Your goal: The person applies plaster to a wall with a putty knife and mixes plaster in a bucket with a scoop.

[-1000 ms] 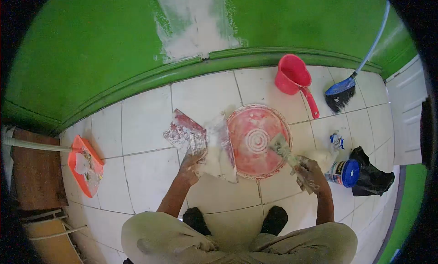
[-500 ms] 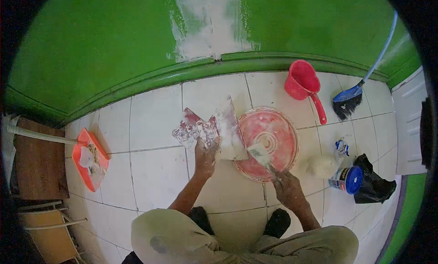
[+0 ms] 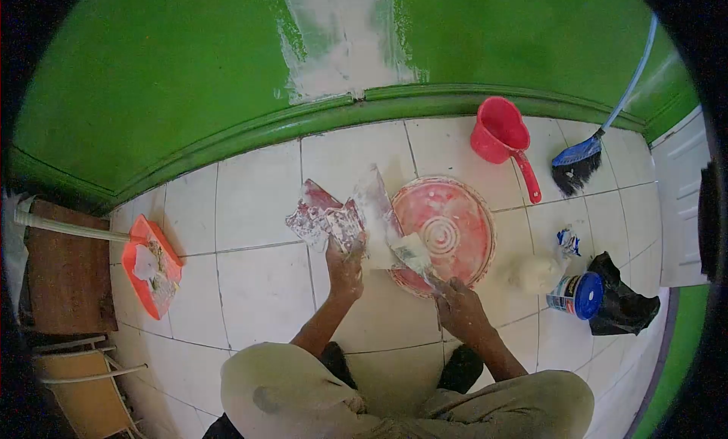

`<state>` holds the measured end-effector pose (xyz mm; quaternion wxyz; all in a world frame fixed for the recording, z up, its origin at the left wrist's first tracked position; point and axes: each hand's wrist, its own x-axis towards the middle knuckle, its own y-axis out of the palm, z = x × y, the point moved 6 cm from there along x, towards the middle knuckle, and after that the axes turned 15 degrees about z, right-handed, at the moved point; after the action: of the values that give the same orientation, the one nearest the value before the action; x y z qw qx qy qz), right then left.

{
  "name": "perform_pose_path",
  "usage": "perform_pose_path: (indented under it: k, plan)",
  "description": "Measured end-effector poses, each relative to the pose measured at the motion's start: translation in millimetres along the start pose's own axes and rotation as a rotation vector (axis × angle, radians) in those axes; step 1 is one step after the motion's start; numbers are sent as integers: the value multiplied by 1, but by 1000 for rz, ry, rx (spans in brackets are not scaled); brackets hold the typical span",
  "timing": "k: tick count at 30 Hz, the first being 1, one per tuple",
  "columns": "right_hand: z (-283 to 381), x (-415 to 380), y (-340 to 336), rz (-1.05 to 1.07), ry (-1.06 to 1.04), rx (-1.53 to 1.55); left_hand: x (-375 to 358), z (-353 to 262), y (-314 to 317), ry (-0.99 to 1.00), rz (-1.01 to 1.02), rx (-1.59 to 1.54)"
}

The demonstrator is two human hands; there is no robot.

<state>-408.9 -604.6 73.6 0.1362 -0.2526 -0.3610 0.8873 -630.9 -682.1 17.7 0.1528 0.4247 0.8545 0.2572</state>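
My left hand [image 3: 345, 268] is closed around a broad metal plastering trowel [image 3: 377, 208], its blade smeared with white putty. A crumpled maroon piece [image 3: 322, 200], also caked in white, shows just beyond those fingers and overlaps the hand's tip. In my right hand [image 3: 462, 308] is a putty knife [image 3: 413, 252] with a whitened blade, its edge close to the trowel's lower right corner. Below both tools a round red lid [image 3: 474, 227], streaked with white, lies on the tiles and partly disappears behind the trowel.
A pink dipper [image 3: 493, 139] and blue broom [image 3: 578, 162] stand near the green wall [image 3: 182, 83], which has a white patch. Rightward are a pale bag [image 3: 531, 274], a blue-lidded tub [image 3: 588, 296] and a black bag [image 3: 626, 302]. An orange dustpan [image 3: 155, 276] sits left.
My right hand has moved the putty knife left, from over the lid to the trowel's edge. The left hand and trowel have shifted only slightly.
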Motion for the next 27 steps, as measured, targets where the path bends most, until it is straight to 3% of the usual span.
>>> perform_pose_path:
  k: [2,3,5,7,8,10,12,15,17,20,24,25,27]
  plan:
    - [7,3,-7,-129,-81,-64,-10,4,8,-8,47,111]
    - [8,8,-12,-130,-82,-64,-21,40,-12,126,111,-58]
    - [14,14,-26,-105,-154,-56,-23,31,3,27,82,83]
    - [16,10,-30,-76,-119,-77,-20,16,10,-110,32,245]
    - [17,9,-31,-41,-88,-100,-13,8,9,-108,35,248]
    - [15,-1,-19,19,-42,-88,-2,-16,4,121,44,204]
    - [2,-4,-3,91,3,-78,-1,-7,-12,41,2,47]
    - [-6,1,-6,-61,-86,-169,-13,-1,10,35,-22,67]
    - [14,16,-42,-79,-77,-117,-25,17,21,-140,-43,97]
    - [6,23,-42,-34,-68,-149,-16,8,14,-90,63,213]
    - [13,7,-27,56,-26,-138,-8,-5,12,-39,108,111]
    - [15,10,-36,-41,-45,-112,-16,-13,25,24,190,314]
    - [12,17,-53,-141,-59,-90,-25,0,38,-86,170,253]
